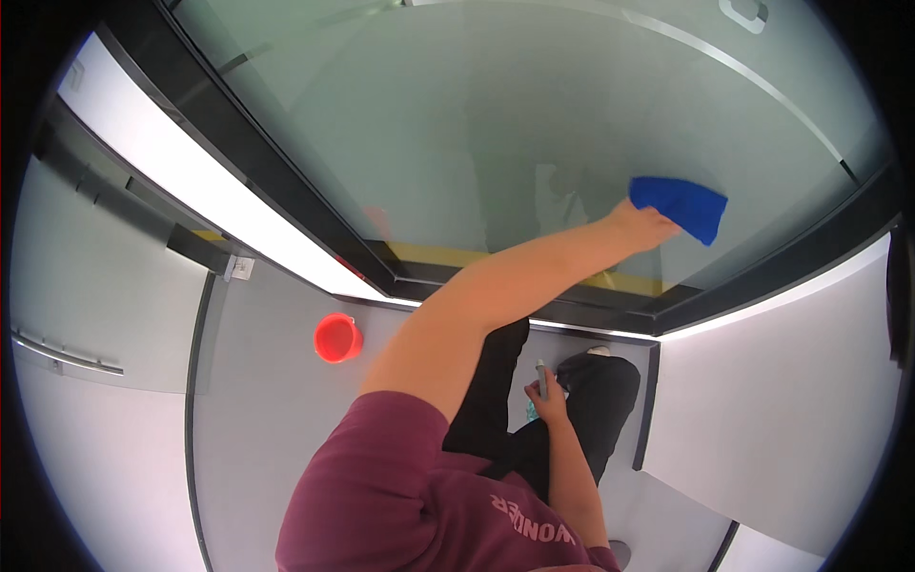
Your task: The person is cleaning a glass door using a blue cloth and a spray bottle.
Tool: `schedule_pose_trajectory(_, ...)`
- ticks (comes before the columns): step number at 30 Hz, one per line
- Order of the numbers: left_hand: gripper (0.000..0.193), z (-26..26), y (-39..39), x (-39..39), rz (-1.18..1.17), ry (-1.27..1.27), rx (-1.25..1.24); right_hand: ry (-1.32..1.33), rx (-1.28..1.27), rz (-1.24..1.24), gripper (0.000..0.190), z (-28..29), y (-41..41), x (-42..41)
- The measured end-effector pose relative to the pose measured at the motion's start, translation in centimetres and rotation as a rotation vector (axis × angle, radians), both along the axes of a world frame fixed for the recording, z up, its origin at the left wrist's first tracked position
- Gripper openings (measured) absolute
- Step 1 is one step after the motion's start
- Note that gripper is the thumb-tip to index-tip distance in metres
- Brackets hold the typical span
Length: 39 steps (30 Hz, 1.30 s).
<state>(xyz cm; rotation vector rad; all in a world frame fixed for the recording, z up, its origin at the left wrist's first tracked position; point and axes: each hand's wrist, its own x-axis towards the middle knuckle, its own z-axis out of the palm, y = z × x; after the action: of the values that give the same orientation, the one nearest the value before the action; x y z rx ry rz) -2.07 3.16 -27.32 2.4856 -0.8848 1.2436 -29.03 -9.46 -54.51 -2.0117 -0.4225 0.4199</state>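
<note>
A blue cloth lies flat against the large glass pane, and my left hand grips its lower left edge with the arm stretched across to the right. Low down, between my knees, my right hand is closed around a slim grey object with a pale tip. A small teal patch shows beside that hand; whether it belongs to the same object cannot be told. Faint reflections show in the glass.
A red bucket stands on the grey floor to the left. The pane has a dark frame and a yellow strip near its bottom. A white panel rises at the right; a glass door with a metal handle is far left.
</note>
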Motion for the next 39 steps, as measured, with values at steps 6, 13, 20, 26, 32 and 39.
schedule_pose_trajectory(6,0.03,-2.7,1.6,1.6,0.012,-0.064,0.116,-0.018,0.021,0.014,0.056,1.0,1.8,0.1)
schedule_pose_trajectory(13,0.032,1.5,10.1,-4.6,0.111,-0.099,0.172,0.092,-0.001,-0.065,0.058,1.2,0.0,-0.1)
schedule_pose_trajectory(20,0.039,6.5,22.2,-12.7,0.404,0.093,0.061,0.048,0.001,-0.018,0.06,0.1,-0.5,0.0)
schedule_pose_trajectory(26,0.059,4.9,31.9,-17.5,0.657,0.021,-0.266,0.118,-0.048,-0.004,0.056,0.3,-0.2,0.2)
schedule_pose_trajectory(32,0.066,4.8,37.9,-18.7,0.829,-0.323,-0.492,0.117,0.012,-0.015,0.055,-0.2,-0.4,0.2)
schedule_pose_trajectory(39,0.063,3.3,36.7,-18.1,0.84,-0.332,-0.702,0.088,-0.057,0.013,0.059,0.6,-0.3,0.4)
